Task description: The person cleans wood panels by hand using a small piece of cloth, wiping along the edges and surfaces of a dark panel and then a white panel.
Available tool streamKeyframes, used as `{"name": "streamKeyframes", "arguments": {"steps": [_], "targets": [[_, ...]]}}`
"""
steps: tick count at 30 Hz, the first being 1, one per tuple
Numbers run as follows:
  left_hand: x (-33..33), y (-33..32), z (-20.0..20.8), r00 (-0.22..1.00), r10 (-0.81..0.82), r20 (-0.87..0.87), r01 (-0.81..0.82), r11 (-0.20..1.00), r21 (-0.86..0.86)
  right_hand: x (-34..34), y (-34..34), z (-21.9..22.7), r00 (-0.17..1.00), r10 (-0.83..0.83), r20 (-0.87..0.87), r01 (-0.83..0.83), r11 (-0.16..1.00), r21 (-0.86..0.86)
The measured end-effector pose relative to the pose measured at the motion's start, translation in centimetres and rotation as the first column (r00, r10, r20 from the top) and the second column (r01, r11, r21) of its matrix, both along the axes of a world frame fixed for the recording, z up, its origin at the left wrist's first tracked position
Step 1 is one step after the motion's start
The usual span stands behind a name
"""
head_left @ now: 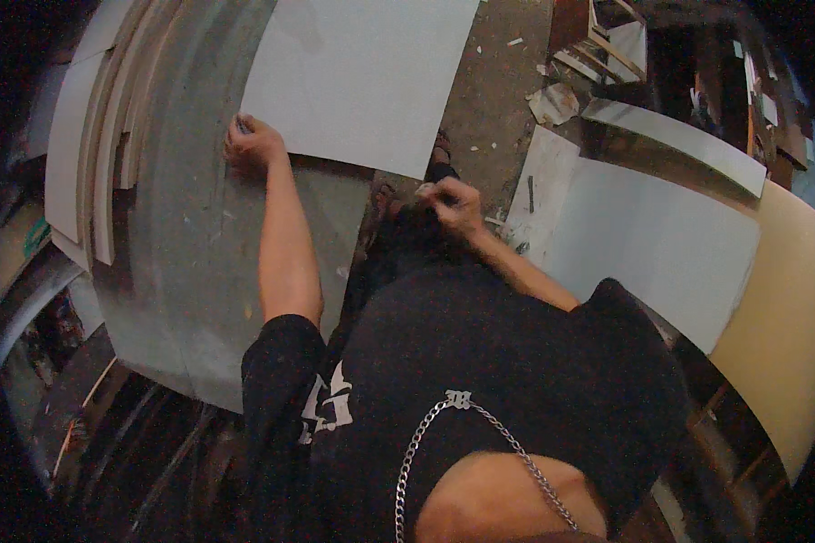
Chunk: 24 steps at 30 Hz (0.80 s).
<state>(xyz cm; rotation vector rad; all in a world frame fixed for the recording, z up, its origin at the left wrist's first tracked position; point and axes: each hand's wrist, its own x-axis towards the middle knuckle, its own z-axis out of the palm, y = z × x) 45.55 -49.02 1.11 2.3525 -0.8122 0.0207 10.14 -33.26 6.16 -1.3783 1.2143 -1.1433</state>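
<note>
A large white board lies on a grey-green work surface, its near edge toward my body. By the board's left edge is my left hand, fingers curled; a small pale spot shows between them, too small to name. Just off the board's near right corner, my right hand is closed in a pinch in front of my body. A little pale thing shows at its fingertips, but its kind is unclear. Whether either hand touches the board cannot be told.
Several pale panels lie along the left side of the work surface. To the right, a light blue-white panel and a cream panel rest near a curved-looking white strip. Scraps litter the brown floor beside a wooden box-like frame.
</note>
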Motion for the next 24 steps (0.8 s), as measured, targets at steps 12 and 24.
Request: {"name": "streamKeyframes", "arguments": {"steps": [12, 24], "targets": [[2.4, -0.8, 1.4, 0.989, -0.14, 0.056, 0.141, 0.99, -0.016, 2.5, -1.6, -0.2, 0.963, -0.254, -0.091, 0.27, 0.9, 0.341], [-16.0, -16.9, 8.5, 0.477, -0.806, 0.352, 0.861, 0.347, -0.372, 4.4, -0.5, 4.3, 0.909, -0.378, -0.176, 0.417, 0.824, 0.383]]}}
